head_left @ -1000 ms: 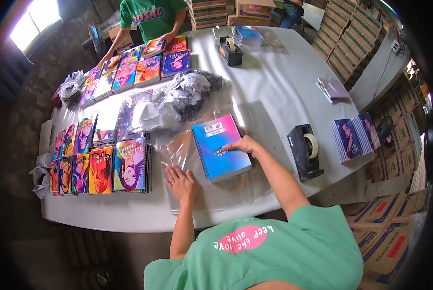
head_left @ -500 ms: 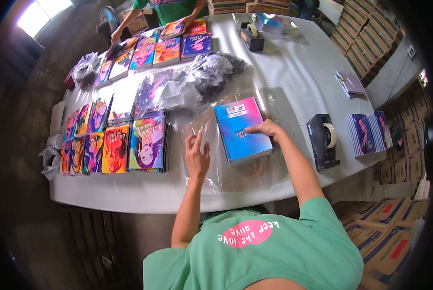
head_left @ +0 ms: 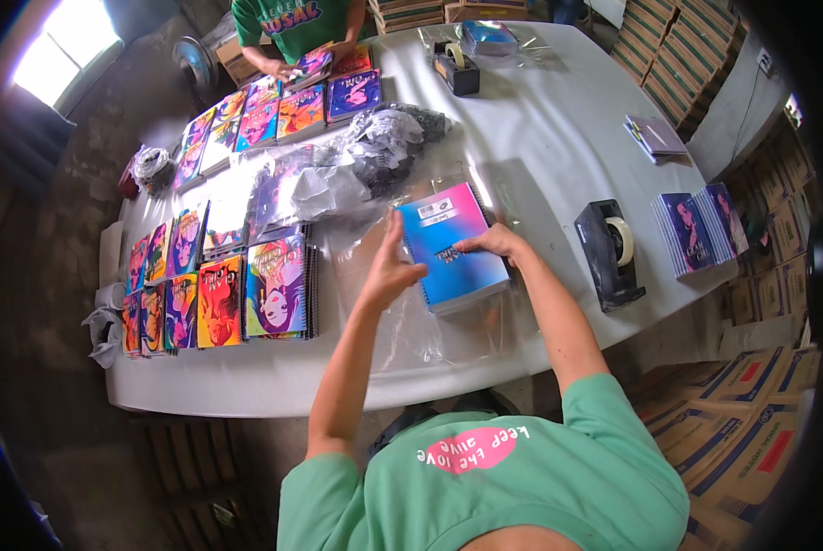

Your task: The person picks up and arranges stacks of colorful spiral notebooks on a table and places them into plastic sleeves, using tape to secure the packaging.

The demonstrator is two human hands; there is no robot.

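In front of me a stack of spiral notebooks, blue and pink on top, lies on clear plastic wrap spread over the table. My right hand grips the stack's right side, thumb on the cover and fingers down over the edge, partly hidden. At the left, spiral-bound edge is my left hand, its fingers stretched upright along the side and its thumb apart, near or touching the cover's corner; exact contact cannot be made out.
Colourful notebook stacks stand at left, with more at the back before a co-worker. Crumpled plastic lies between. Tape dispensers and purple notebooks are on the right. Cardboard boxes are beyond the table.
My left hand has moved up and right, from over the plastic to the stack's left edge. My right hand keeps its hold. The co-worker's hands have come together over a notebook.
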